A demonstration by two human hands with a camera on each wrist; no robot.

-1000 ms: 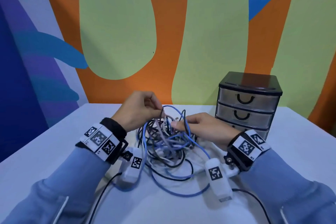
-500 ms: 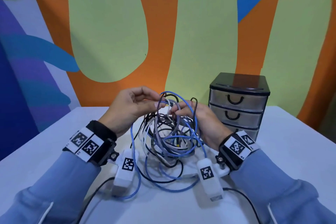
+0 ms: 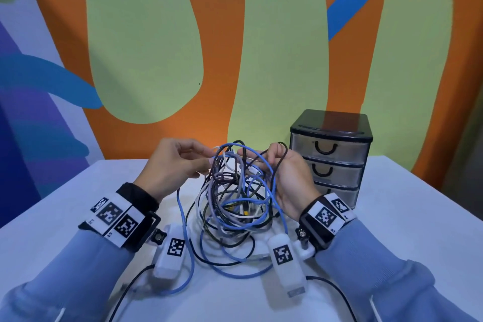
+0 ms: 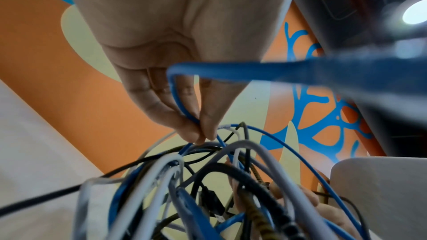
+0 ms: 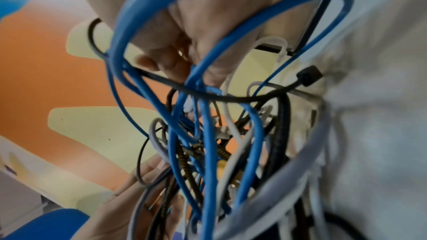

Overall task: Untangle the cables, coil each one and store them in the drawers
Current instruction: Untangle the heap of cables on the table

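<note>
While both hands lift the cable tangle off the table beside the drawers, the head view suggests pulling could tighten knots. From the left wrist, the left hand pinches a blue cable. From the right wrist, the right hand curls round loops, which could snag.

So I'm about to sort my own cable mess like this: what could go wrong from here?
1. The left hand pinches one blue cable that runs into the tangle; pulling hard could tighten knots.
2. The right hand has loops draped over it, so its grip may snag.
3. The drawers are all closed, with both hands busy.
</note>
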